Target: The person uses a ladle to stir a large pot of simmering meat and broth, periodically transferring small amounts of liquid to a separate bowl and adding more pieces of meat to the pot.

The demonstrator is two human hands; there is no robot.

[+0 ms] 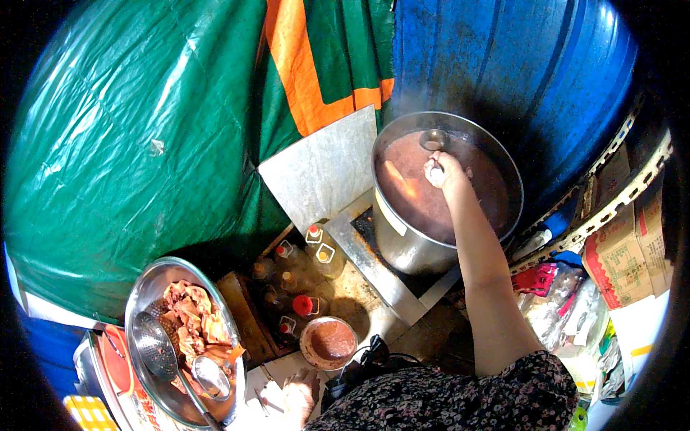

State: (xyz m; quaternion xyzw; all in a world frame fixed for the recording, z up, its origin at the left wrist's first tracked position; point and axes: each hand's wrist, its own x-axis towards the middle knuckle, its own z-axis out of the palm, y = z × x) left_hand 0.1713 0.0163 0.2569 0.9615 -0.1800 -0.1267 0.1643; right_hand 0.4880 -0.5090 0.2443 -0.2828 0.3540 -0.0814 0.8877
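My right arm reaches over a tall steel stockpot point(390, 233) full of reddish-brown liquid, with steam rising from it. My right hand point(447, 169) is closed round the handle of a metal ladle point(433, 140), whose round cup is at the liquid's surface near the far rim. A paler orange streak point(399, 179) shows in the liquid left of the hand. My left hand point(300, 396) lies low on a white surface, its fingers stretched out and partly blurred. Just beyond it stands a small bowl point(329, 343) of reddish-brown sauce.
Left of the bowl, a steel basin point(136, 359) holds brownish cooked pieces, a perforated skimmer point(154, 345) and a small metal bowl point(211, 377). Several bottles point(327, 258) crowd a wooden crate. Green tarpaulin point(144, 144) hangs left; cardboard point(618, 262) and plastic bags point(568, 309) lie right.
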